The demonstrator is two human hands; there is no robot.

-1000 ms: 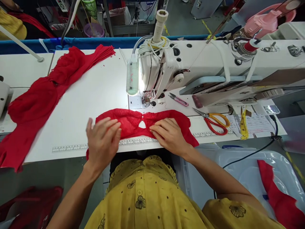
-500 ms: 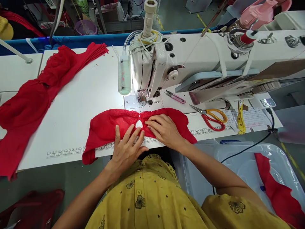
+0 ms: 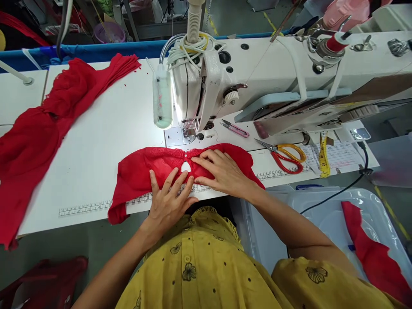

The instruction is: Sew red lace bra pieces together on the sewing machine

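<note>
A red lace-trimmed garment piece (image 3: 138, 171) lies spread on the white sewing table, with a small teardrop gap at its centre. My left hand (image 3: 172, 195) rests on its lower edge left of the gap, fingers spread and flat. On the right half, my right hand (image 3: 222, 171) lies over the cloth, fingers stretched out and fingertips beside the gap. Just beyond the cloth stands the sewing machine's presser foot (image 3: 189, 134), with no cloth under it. A printed ruler strip (image 3: 85, 209) runs along the table's front edge, partly covered by the garment and my hands.
Pink thread snips (image 3: 236, 128) and scissors with red and orange handles (image 3: 285, 156) lie right of the cloth. A yellow measuring tape (image 3: 324, 156) hangs near a paper sheet. More red garments (image 3: 48, 133) are heaped at left. A clear plastic bin (image 3: 325, 223) sits below right.
My right hand has shifted slightly left toward the gap, its fingers more spread. My left hand stays nearly in place on the cloth. The whole view has shifted a little.
</note>
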